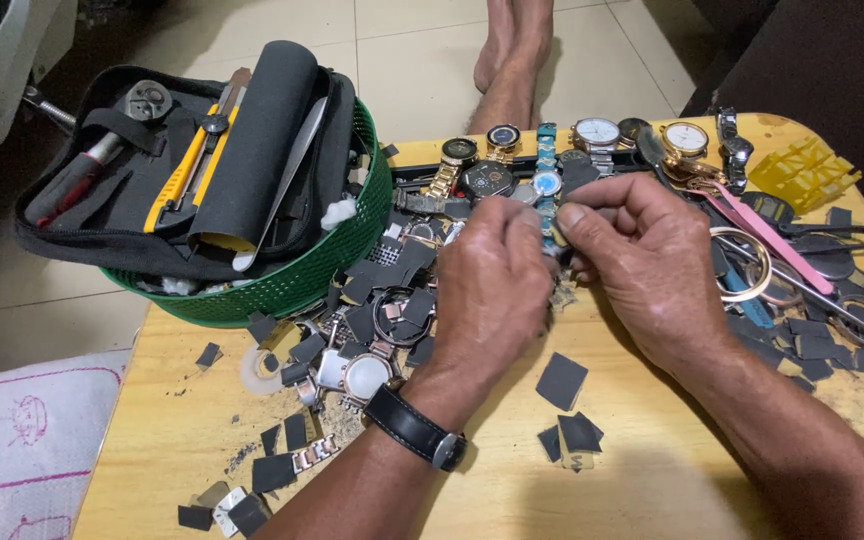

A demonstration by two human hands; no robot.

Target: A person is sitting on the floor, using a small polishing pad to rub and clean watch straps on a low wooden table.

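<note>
My left hand [492, 290] and my right hand [647, 255] meet over the middle of a small yellow wooden table [512, 480]. Both pinch a watch with a blue band [547, 185] that runs up between the fingertips. My left wrist wears a black strap [414, 428]. A row of wristwatches [542, 150] lies along the table's far edge, just beyond my fingers. Several small black squares [562, 380] are scattered near my wrists.
A green plastic basket [292, 280] at the far left holds a black tool pouch [182, 170] with a yellow cutter. Loose watch cases and straps [352, 370] lie under it. Rings, scissors and a pink strap [782, 250] crowd the right. Someone's bare feet [512, 50] rest on the tiled floor beyond.
</note>
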